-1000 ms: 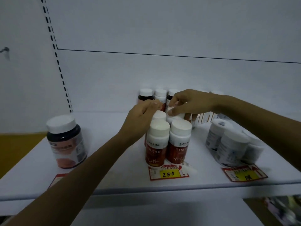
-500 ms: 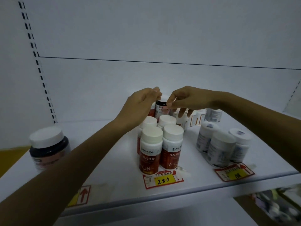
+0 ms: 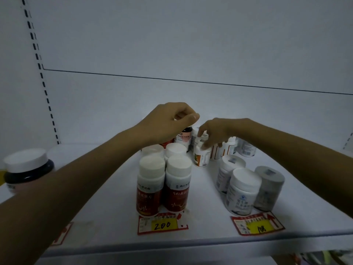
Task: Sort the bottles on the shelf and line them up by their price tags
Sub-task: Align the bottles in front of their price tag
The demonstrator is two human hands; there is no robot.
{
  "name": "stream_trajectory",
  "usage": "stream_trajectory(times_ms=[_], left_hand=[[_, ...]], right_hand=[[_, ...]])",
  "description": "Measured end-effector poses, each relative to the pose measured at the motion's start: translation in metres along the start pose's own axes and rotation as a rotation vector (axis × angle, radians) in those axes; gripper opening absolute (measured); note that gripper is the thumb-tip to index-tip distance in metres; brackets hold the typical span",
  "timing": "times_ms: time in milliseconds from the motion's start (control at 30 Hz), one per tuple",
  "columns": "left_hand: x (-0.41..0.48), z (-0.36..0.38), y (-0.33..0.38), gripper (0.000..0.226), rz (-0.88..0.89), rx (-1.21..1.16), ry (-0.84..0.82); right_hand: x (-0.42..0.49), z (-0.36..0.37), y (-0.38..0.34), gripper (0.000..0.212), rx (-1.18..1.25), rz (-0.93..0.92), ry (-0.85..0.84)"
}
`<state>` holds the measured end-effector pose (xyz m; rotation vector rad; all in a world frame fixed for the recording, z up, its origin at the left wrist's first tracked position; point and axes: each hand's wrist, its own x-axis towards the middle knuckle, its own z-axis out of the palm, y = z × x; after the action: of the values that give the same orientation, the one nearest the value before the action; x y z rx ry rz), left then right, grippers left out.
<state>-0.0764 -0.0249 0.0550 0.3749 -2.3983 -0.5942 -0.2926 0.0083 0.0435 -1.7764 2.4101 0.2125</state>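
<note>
My left hand [image 3: 170,121] hovers over the back of the shelf, fingers curled round the top of a dark bottle with a pale label [image 3: 184,137]; its cap is hidden by the hand. My right hand [image 3: 215,131] pinches the cap of a small white bottle with an orange label [image 3: 201,156], which tilts. Several red-label bottles with white caps [image 3: 150,188] stand behind the yellow "200" price tag [image 3: 162,224]. Three white bottles [image 3: 242,190] stand behind the "108" price tag [image 3: 257,226].
A big dark jar with a white lid [image 3: 26,169] stands at the left, partly behind my forearm. More small white bottles [image 3: 246,148] crowd the back right. A third price tag [image 3: 61,234] shows under my left arm. The shelf's front edge [image 3: 191,245] runs below.
Both hands worked over the back cluster. My left hand has risen above the dark bottle, and my right hand has dropped onto the small orange-label bottle and tilted it. The camera moved closer.
</note>
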Motion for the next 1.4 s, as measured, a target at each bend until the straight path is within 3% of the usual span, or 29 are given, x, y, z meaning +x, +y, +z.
stream_trajectory(times_ms=[233,333,600,733,833,1000,1167,1267,1400], left_hand=[[-0.006,0.018,0.008,0.025,-0.066,-0.005,0.064],[-0.010,0.023,0.006,0.026,-0.118,-0.027,0.122],[-0.008,0.010,0.021,0.041,-0.113,-0.107,0.204],[-0.018,0.005,0.053,0.030,-0.048,-0.445,0.327],[-0.030,0.009,0.078,0.024,-0.111,-0.741,0.218],[-0.059,0.042,0.100,0.038,-0.357,-1.258,-0.159],[-0.086,0.080,0.117,0.051,-0.361,-1.411,-0.435],[-0.094,0.102,0.131,0.052,-0.346,-1.437,-0.418],[-0.094,0.140,0.154,0.032,-0.322,-1.334,-0.311]], right_hand=[[0.009,0.003,0.012,0.048,0.025,-0.111,-0.036],[-0.001,-0.006,0.013,0.044,0.103,-0.178,0.093],[-0.089,-0.030,-0.014,0.027,0.804,-0.342,0.475],[-0.145,-0.040,-0.027,0.018,1.115,-0.367,0.547],[-0.183,-0.035,-0.030,0.023,1.280,-0.382,0.537],[-0.246,0.003,-0.024,0.037,1.361,-0.307,0.507],[-0.298,0.031,-0.005,0.040,1.362,-0.175,0.470],[-0.319,0.044,0.013,0.038,1.328,-0.089,0.472],[-0.343,0.063,0.044,0.035,1.229,0.037,0.501]])
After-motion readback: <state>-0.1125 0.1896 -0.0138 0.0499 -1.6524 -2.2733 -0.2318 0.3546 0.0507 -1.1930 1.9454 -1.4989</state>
